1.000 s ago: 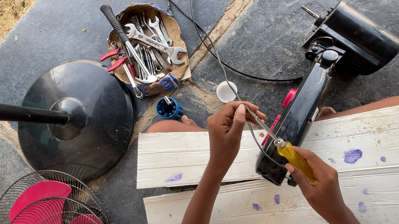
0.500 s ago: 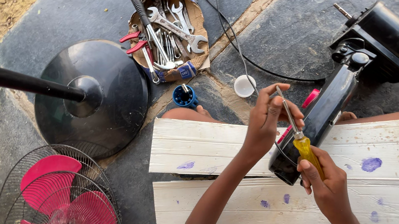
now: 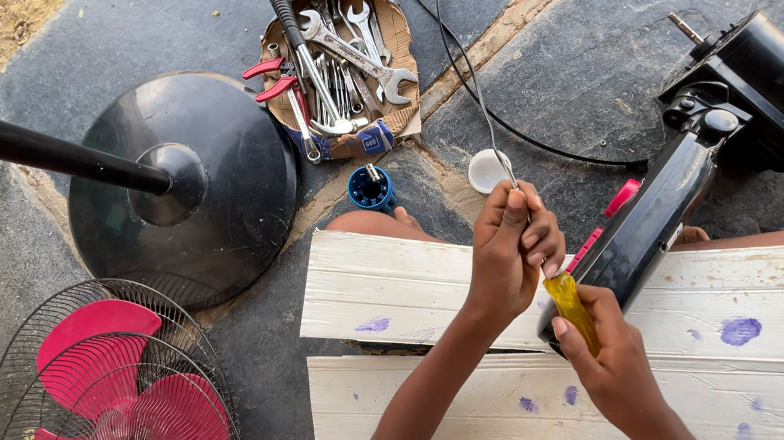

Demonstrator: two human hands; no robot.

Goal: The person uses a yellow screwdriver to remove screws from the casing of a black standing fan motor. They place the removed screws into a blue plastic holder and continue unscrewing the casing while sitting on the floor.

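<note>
My left hand (image 3: 510,253) is pinched shut on a thin black cable (image 3: 475,98) that runs up past the tool box. My right hand (image 3: 610,355) grips a screwdriver with a yellow handle (image 3: 570,299), its tip hidden behind the left hand. Both hands work at the lower end of a black fan motor housing (image 3: 700,179) with red buttons, which lies across white wooden planks (image 3: 400,279) marked with purple spots.
A black round fan base with its pole (image 3: 180,182) lies at left. Below it sits a wire guard with red blades (image 3: 110,413). A cardboard box of spanners and pliers (image 3: 335,56), a blue cap (image 3: 371,189) and a white cap (image 3: 486,170) lie on the stone floor.
The view has shifted so everything sits further right and lower. My left hand has closed tighter on the cable, and the screwdriver hand stays at the housing's lower end.
</note>
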